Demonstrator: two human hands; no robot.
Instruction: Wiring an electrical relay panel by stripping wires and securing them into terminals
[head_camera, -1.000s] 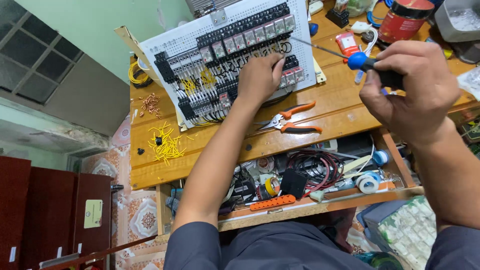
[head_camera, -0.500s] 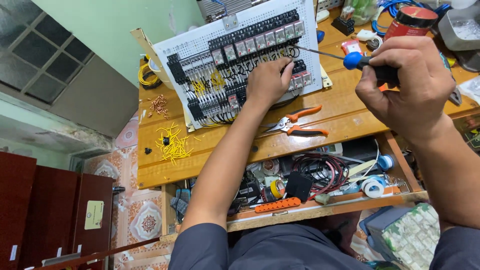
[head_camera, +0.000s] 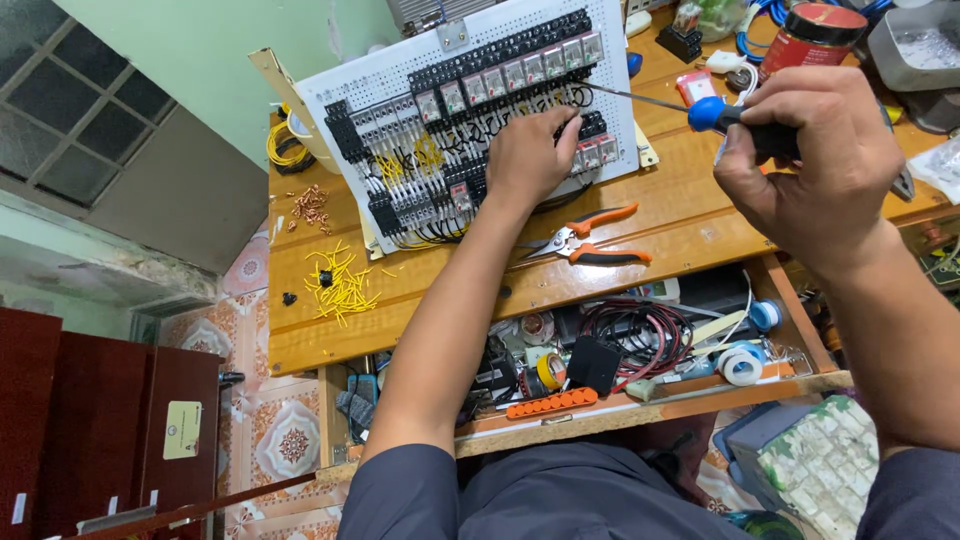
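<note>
A white perforated panel (head_camera: 385, 85) packed with black terminal blocks, relays and yellow and black wires leans on the wooden bench (head_camera: 480, 270). My left hand (head_camera: 530, 155) rests on the panel's lower middle, fingers pinching at a wire or terminal near the right-hand blocks. My right hand (head_camera: 815, 165) grips a blue and black screwdriver (head_camera: 715, 112). Its thin shaft points left, with the tip at the panel just above my left fingers.
Orange-handled pliers (head_camera: 590, 240) lie on the bench below the panel. Yellow wire offcuts (head_camera: 345, 285) and copper bits (head_camera: 312, 205) lie at the left. An open drawer (head_camera: 640, 390) holds cables, tape rolls and an orange bit holder. A red can (head_camera: 810, 35) stands at the back right.
The view has shifted, so the bench sits further right in the frame. My hands stay on the panel and the screwdriver, with the tip closer to the left fingers.
</note>
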